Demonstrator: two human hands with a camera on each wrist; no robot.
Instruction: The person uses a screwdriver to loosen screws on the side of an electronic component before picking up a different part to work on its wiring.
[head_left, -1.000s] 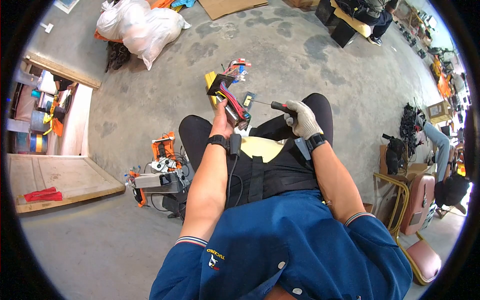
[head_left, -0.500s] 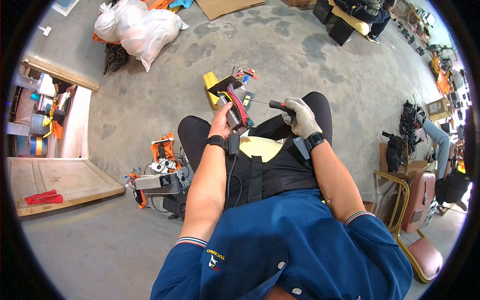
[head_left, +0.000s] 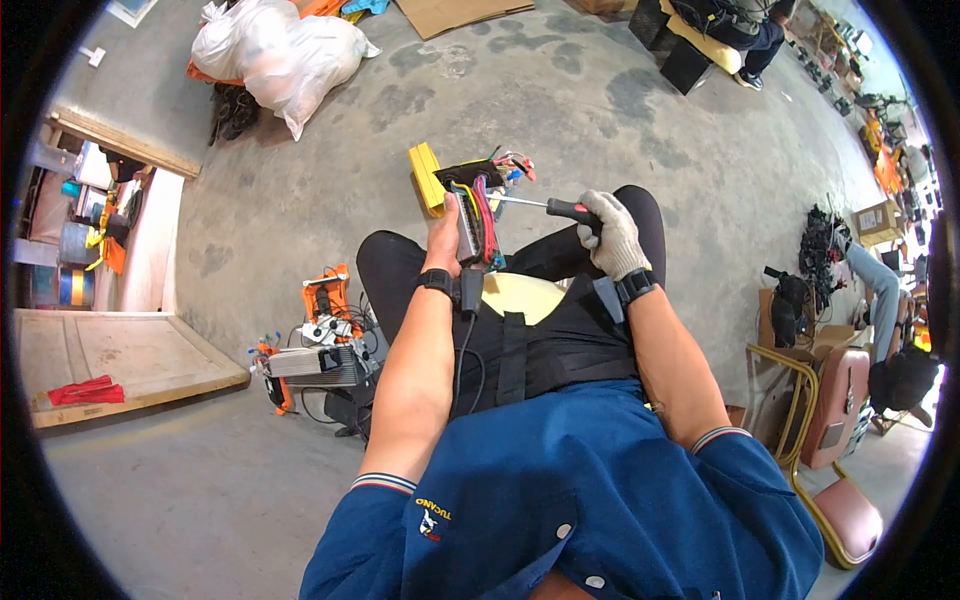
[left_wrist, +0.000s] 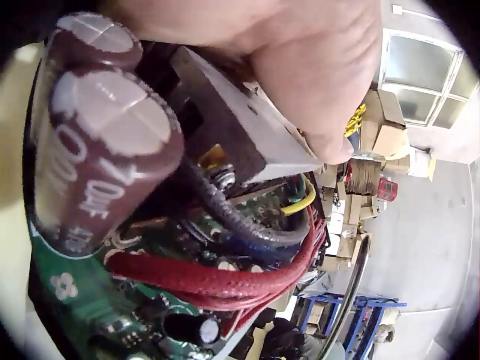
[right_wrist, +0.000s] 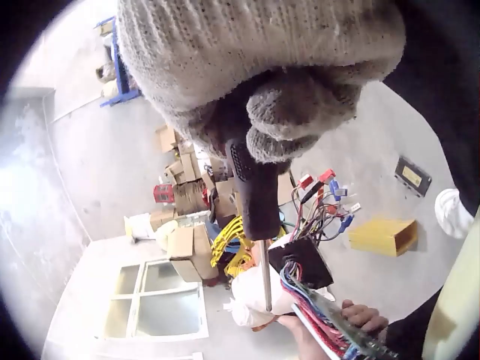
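The bare left hand (head_left: 443, 238) grips a circuit board (head_left: 468, 230) along its side, a metal heat sink beside the palm. In the left wrist view, big brown capacitors (left_wrist: 112, 150) and a red wire bundle (left_wrist: 217, 279) stand on the green board. Wires run through a black plate (right_wrist: 301, 262) to coloured connectors. The gloved right hand (head_left: 612, 236) holds a screwdriver (head_left: 572, 210) by its dark handle, shaft pointing left towards the wires; whether the tip touches cannot be told. A yellow case (head_left: 427, 180) lies on the floor beyond the left hand.
A small dark labelled part (right_wrist: 412, 176) lies on the floor. Orange and silver equipment (head_left: 325, 365) stands left of the legs. A white bag (head_left: 285, 65) is at the upper left, a wooden panel (head_left: 130, 350) at the left, a pink chair (head_left: 838, 410) at the right.
The left hand has turned the board more upright, and its black plate and connectors have swung right. The screwdriver and right hand have shifted slightly right, with the shaft now near the wires.
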